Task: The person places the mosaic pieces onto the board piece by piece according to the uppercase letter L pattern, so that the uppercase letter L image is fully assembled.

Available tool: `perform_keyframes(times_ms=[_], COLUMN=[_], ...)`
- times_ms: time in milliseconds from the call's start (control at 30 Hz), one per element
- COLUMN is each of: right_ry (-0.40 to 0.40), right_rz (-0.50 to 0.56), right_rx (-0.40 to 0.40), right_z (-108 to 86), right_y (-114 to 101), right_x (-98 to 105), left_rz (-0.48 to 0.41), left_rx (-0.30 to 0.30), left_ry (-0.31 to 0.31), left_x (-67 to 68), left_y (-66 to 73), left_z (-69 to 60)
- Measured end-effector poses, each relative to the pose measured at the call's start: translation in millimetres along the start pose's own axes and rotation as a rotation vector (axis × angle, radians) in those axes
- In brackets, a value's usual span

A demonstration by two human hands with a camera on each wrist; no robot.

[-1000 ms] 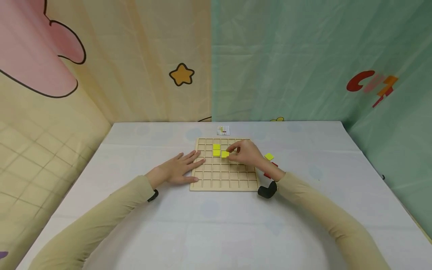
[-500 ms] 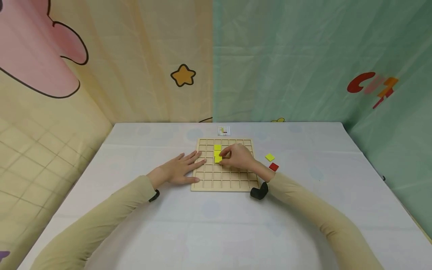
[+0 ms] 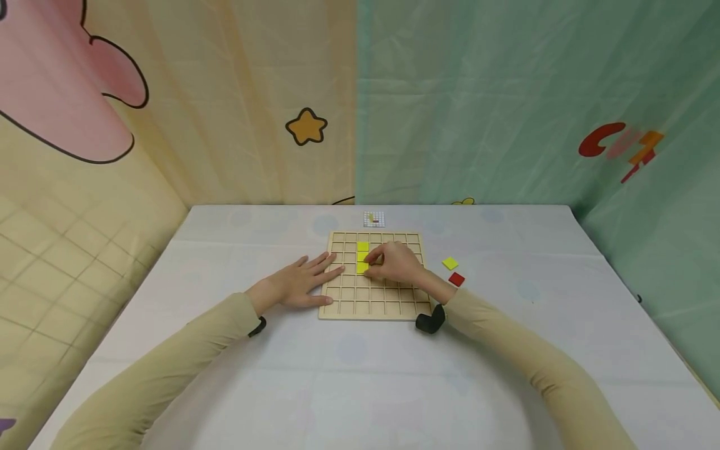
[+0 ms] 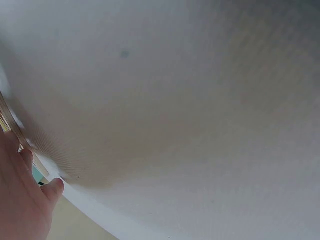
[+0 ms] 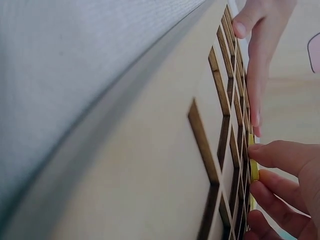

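Note:
A wooden grid board (image 3: 344, 306) lies on the table in the head view. Three yellow square tiles form a column in its upper part, the upper one (image 3: 362, 246) and the middle one (image 3: 361, 256) sitting in cells. My right hand (image 3: 395, 262) pinches the lowest yellow tile (image 3: 362, 268) between thumb and fingers, at the grid just below the middle one. The right wrist view shows this yellow tile (image 5: 254, 167) edge-on at the board's surface. With fingers spread, my left hand (image 3: 300, 281) rests across the board's left edge; the left wrist view catches only part of that hand (image 4: 25, 195).
Right of the board lie a loose yellow tile (image 3: 450, 263) and a red tile (image 3: 457, 279), close to my right forearm. A small printed grid card (image 3: 374, 219) lies behind the board. Curtains stand behind the white-covered table (image 3: 349, 387).
My right hand has carried its yellow tile left and slightly toward me, to the spot below the other two. The red tile has come out from behind the forearm. My left hand stays put.

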State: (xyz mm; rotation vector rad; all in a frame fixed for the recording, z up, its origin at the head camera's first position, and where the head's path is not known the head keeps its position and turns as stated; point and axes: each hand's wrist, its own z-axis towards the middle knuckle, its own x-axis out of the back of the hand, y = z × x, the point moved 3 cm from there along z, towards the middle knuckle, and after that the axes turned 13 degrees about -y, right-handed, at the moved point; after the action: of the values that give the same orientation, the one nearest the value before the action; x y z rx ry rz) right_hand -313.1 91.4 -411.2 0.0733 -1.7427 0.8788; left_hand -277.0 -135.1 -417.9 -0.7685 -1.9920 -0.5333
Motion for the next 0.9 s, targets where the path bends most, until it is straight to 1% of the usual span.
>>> perform_keyframes(times_ms=[167,300,433,533,633,767,900], right_ry=[-0.004,-0.004,0.000,0.014,0.031,0.048,0.077], right_rz=[0.006,0.000,-0.004,-0.002,0.011,0.030,0.037], right_rx=[-0.010,-0.014,-0.004,0.008,0.003,-0.025,-0.019], right_z=[0.4,0.6,-0.5,-2.8,-5.9,-10.4,-16.4], right_y=[-0.5,0.1,0.9,1.6,3.4,7.9,14.0], right_x=[-0.1,-0.6,-0.5,1.2,3.8,8.9,17.3], left_rz=[-0.007,-0.005,-0.007,-0.009,-0.005,0.001,-0.002], left_rx=[-0.006,0.000,0.007,0.006,0.003,-0.001,-0.004], left_ry=[0.002,-0.005,-0.011,-0.010,-0.009,-0.008,-0.003], left_x=[1.5,1.6,1.5,2.2,2.1,1.2,0.7], left_y=[0.9,1.0,1.1,1.2,0.9,0.3,0.0], left_z=[-1.0,-0.8,-0.4,-1.0,-1.2,-0.4,0.0])
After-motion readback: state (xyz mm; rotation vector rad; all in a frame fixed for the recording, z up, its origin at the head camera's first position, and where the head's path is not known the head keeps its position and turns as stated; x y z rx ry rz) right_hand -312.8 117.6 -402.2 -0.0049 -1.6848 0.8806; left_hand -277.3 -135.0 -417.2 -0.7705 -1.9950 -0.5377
